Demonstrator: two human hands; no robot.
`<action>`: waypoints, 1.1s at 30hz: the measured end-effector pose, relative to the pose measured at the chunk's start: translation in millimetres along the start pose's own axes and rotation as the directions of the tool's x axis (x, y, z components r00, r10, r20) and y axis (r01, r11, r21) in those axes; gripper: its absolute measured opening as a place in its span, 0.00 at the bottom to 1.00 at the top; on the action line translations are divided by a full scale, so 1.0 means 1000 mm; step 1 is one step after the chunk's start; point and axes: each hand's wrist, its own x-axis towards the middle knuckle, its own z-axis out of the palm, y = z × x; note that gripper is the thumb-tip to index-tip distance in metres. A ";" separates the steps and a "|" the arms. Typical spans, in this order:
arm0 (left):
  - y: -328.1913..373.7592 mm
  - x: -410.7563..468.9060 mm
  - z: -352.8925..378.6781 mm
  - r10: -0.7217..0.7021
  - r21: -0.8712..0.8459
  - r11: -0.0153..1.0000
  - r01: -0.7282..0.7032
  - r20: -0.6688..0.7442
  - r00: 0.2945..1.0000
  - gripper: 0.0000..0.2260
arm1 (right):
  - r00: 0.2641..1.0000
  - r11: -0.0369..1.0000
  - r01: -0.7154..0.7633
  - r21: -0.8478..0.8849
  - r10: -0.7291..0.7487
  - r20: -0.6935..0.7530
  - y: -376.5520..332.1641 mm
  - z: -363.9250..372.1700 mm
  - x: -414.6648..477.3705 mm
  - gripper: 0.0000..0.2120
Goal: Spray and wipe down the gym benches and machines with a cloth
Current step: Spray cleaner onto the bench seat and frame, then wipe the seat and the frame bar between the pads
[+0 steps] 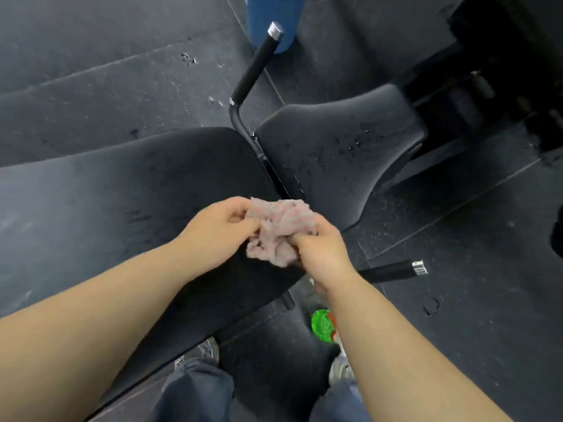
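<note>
— Your left forearm (91, 315) and right forearm (396, 345) reach in from the bottom edge, above your jeans (195, 391). What are the grips doing?

— Your left grip (219, 226) pinches one side of the cloth (280, 229), with the fingers curled into the fabric. Your right grip (320, 254) is closed round the other side from above. So both grips hold the same bunched, pale pink cloth between them.

— Where is that cloth?

— You hold it up over the near corner of the long back pad (137, 193), close to the gap where that pad meets the seat pad (341, 141). Whether it touches the pad, I cannot tell.

— And the seat pad?

— It lies just beyond your grips, and droplets (350, 147) are scattered across its black surface.

— What else is around you?

— One black handle (256, 65) with a silver cap rises beyond the gap. A second handle (393, 271) sticks out to the right of your right wrist. A green container (323, 325) stands on the dark rubber floor (91, 71), partly hidden by your right forearm. Your shoe (207, 350) shows beside the back pad. Something blue (274, 13) sits at the top edge.
</note>
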 end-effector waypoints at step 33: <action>-0.047 0.110 -0.006 0.093 0.935 0.350 0.062 -0.101 0.991 0.32 | 0.842 0.432 0.503 -0.749 -0.440 0.312 0.008 0.056 0.169 0.18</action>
